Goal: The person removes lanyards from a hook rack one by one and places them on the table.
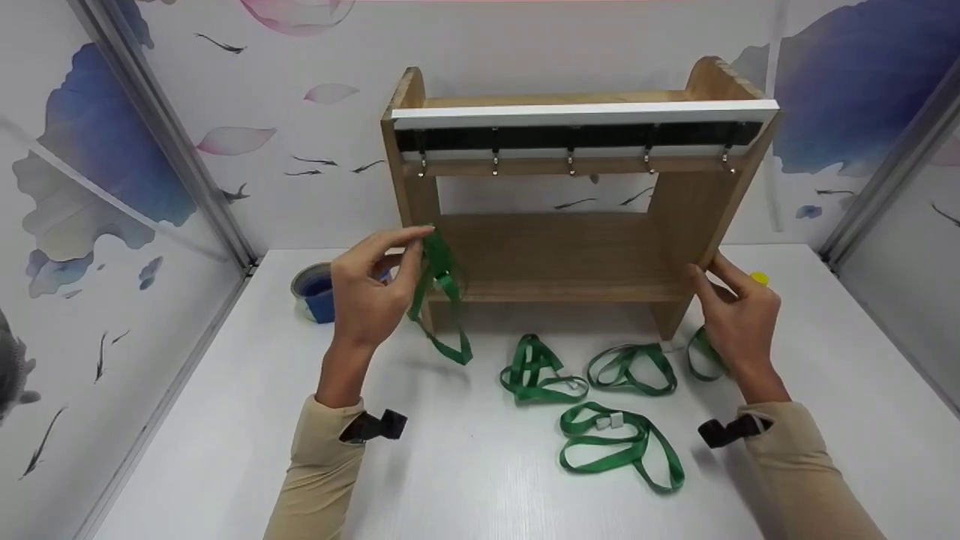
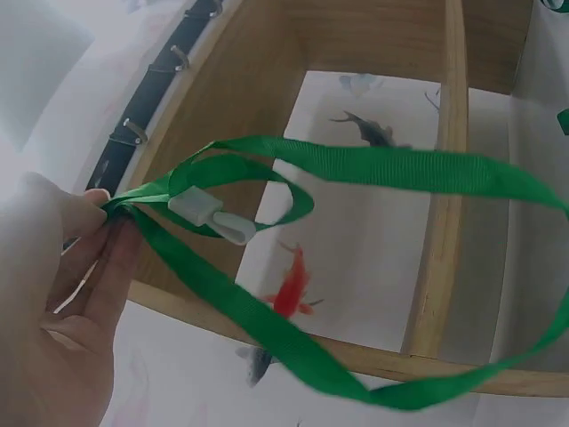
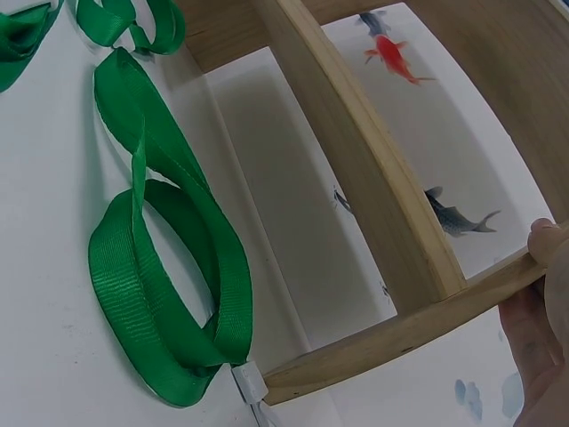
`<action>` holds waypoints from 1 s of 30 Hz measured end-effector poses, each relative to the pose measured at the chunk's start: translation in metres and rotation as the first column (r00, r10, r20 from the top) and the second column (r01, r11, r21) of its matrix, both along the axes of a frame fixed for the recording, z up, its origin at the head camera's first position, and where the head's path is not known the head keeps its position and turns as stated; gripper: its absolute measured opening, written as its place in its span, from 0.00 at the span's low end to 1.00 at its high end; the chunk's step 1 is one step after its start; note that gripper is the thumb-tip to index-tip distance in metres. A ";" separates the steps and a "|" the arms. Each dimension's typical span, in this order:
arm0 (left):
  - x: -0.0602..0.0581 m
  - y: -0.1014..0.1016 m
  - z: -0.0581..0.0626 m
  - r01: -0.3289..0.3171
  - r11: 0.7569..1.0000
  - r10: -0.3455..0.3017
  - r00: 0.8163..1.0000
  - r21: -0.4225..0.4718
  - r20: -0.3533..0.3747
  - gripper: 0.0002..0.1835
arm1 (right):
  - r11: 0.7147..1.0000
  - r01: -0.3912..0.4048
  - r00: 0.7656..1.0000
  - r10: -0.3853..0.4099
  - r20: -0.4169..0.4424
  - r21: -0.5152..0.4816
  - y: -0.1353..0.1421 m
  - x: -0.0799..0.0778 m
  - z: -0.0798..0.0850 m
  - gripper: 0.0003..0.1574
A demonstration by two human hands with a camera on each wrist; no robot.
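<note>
My left hand (image 1: 369, 296) pinches a green lanyard (image 1: 437, 256) between thumb and fingertips, in front of the rack's left side. The strap hangs down in a loop, and its white plastic buckle (image 2: 196, 205) shows just past the fingers in the left wrist view. My right hand (image 1: 742, 319) holds the front edge of the right side panel of a wooden rack (image 1: 555, 255), thumb on the inner side. Along the rack's top front runs a black strip (image 1: 532, 139) with several metal hooks (image 1: 495, 163), none bearing a lanyard.
On the white table (image 1: 480, 480) before the rack lie more green lanyards, one nearest the front (image 1: 630, 454) and another by my right hand (image 1: 701, 356). A blue tape roll (image 1: 319, 300) stands behind my left hand. Patterned walls enclose the back and sides.
</note>
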State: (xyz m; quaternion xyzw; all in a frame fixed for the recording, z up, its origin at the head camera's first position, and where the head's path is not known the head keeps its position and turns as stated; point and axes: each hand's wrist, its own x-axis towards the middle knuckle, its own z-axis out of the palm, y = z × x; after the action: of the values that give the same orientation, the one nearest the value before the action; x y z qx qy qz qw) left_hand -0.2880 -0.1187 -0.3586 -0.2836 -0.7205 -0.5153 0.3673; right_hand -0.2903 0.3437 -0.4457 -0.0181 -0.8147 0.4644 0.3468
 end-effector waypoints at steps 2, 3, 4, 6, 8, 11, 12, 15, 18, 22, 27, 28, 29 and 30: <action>-0.002 0.000 -0.001 0.016 1.000 -0.016 1.000 -0.007 0.021 0.11 | 1.000 0.003 1.000 -0.003 -0.004 0.003 0.001 0.000 0.000 0.29; -0.002 0.001 -0.002 0.025 1.000 -0.025 0.999 -0.003 0.031 0.11 | 1.000 0.003 1.000 -0.003 -0.008 0.005 0.001 0.000 0.000 0.29; -0.003 0.001 -0.002 0.028 1.000 -0.027 0.999 -0.005 0.038 0.11 | 1.000 0.001 1.000 -0.001 -0.013 0.006 0.001 0.000 0.000 0.29; -0.003 0.001 -0.002 0.020 1.000 -0.020 0.999 -0.013 0.044 0.10 | 1.000 0.002 1.000 -0.002 -0.018 0.008 0.001 0.000 0.000 0.29; -0.004 0.000 -0.003 0.023 1.000 -0.022 0.998 -0.020 0.055 0.10 | 1.000 0.002 1.000 -0.002 -0.018 0.008 0.001 0.000 0.001 0.29; -0.005 -0.002 -0.004 0.040 0.999 -0.039 0.996 -0.020 0.077 0.10 | 1.000 -0.001 1.000 0.001 -0.016 0.001 0.001 0.000 0.001 0.29; -0.006 -0.004 -0.005 0.050 0.999 -0.049 0.995 -0.017 0.087 0.10 | 1.000 -0.002 1.000 0.002 -0.016 0.000 0.001 0.000 0.001 0.29; -0.007 -0.007 -0.008 0.084 0.996 -0.083 0.988 -0.004 0.129 0.10 | 1.000 -0.010 1.000 0.010 -0.016 -0.007 0.001 0.000 0.000 0.29; -0.006 -0.013 -0.012 0.106 0.994 -0.101 0.978 -0.022 0.183 0.10 | 1.000 -0.011 1.000 0.011 -0.012 -0.006 0.000 0.000 -0.002 0.29; -0.004 -0.021 -0.012 0.159 0.983 -0.132 0.958 -0.088 0.255 0.11 | 1.000 -0.006 1.000 0.006 -0.014 -0.013 0.001 -0.001 -0.002 0.29; 0.002 -0.032 -0.004 0.223 0.963 -0.160 0.925 -0.150 0.345 0.11 | 1.000 -0.001 1.000 0.001 -0.006 -0.016 0.001 0.000 -0.001 0.29; 0.002 -0.034 -0.002 0.227 0.960 -0.154 0.918 -0.165 0.366 0.11 | 1.000 -0.002 1.000 0.002 -0.004 -0.015 0.001 0.000 -0.001 0.29; 0.003 -0.035 -0.002 0.231 0.955 -0.145 0.911 -0.184 0.386 0.11 | 1.000 -0.003 1.000 0.003 -0.004 -0.014 0.000 0.000 -0.001 0.29; 0.003 -0.035 -0.003 0.238 0.949 -0.138 0.903 -0.206 0.407 0.11 | 1.000 -0.006 1.000 0.006 -0.008 -0.013 0.000 0.000 -0.001 0.29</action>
State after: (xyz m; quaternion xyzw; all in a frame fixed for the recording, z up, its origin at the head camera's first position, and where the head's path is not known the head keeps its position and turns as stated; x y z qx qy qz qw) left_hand -0.2851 -0.1536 -0.3617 -0.2890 -0.8071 -0.4989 0.1269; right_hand -0.2903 0.3439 -0.4466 -0.0160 -0.8104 0.4708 0.3485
